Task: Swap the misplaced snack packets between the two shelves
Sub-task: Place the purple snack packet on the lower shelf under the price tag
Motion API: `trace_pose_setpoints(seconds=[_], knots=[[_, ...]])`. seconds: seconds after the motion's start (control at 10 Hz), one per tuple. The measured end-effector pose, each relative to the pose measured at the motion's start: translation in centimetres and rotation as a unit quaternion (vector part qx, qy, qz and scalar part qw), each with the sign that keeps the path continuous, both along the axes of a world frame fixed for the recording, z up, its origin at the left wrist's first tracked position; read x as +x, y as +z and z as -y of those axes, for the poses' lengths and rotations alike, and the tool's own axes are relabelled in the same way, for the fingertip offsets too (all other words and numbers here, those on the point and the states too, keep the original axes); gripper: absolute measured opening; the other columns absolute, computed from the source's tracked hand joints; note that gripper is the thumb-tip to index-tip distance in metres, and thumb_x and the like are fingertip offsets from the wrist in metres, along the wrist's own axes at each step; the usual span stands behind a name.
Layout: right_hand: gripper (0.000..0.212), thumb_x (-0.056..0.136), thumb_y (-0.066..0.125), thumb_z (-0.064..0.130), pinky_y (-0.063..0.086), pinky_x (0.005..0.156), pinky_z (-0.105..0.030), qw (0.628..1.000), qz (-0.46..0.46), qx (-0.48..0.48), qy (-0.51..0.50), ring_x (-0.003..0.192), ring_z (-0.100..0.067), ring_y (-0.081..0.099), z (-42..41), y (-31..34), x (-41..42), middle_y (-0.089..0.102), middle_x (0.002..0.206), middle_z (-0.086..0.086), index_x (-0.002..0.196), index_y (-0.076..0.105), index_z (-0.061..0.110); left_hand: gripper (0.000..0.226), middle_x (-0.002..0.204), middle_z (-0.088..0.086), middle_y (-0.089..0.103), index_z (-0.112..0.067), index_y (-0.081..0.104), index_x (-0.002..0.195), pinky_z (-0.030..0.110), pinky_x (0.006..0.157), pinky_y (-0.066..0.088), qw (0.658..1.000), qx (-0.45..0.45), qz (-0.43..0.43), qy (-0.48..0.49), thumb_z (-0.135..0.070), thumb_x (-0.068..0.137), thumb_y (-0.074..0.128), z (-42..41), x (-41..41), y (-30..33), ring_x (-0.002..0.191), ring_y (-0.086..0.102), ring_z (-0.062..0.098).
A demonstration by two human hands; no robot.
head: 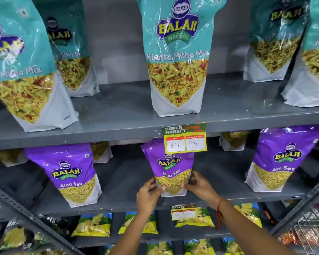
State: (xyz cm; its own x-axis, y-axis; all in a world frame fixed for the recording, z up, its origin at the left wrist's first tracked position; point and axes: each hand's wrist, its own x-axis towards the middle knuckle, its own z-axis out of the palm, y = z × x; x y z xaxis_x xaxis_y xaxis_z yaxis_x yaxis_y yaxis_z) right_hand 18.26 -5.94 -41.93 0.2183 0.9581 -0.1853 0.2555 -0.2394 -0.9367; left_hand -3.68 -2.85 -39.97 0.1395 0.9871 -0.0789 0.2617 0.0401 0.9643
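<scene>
A purple Aloo Sev packet [170, 163] stands upright in the middle of the lower grey shelf [228, 199]. My left hand [149, 195] grips its lower left side and my right hand [198, 184] grips its lower right side. On the upper grey shelf [118, 115] directly above stands a teal Khatta Mitha Mix packet [177, 57], upright and untouched. Other teal packets [20, 70] line the upper shelf and other purple packets [75, 173] line the lower one.
A yellow price tag [185, 138] hangs from the upper shelf's front edge, covering the held packet's top. Yellow-green snack packets [92, 225] fill the shelves below. A wire basket [309, 234] sits at the lower right. A perforated metal upright [17, 208] crosses the lower left.
</scene>
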Motion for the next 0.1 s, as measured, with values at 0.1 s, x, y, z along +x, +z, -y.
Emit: trace_pose_setpoints(seconds=[0.1], knots=[[0.066, 0.075, 0.083, 0.029, 0.056, 0.092, -0.036, 1.000, 0.018, 0.017, -0.018, 0.109, -0.020, 0.067, 1.18, 0.24, -0.59, 0.069, 0.117, -0.003, 0.132, 0.051, 0.021, 0.049, 0.098, -0.005, 0.071, -0.018, 0.064, 0.123, -0.002, 0.064, 0.045, 0.999, 0.033, -0.014, 0.018, -0.024, 0.077, 0.079, 1.46, -0.22, 1.15, 0.070, 0.060, -0.025]])
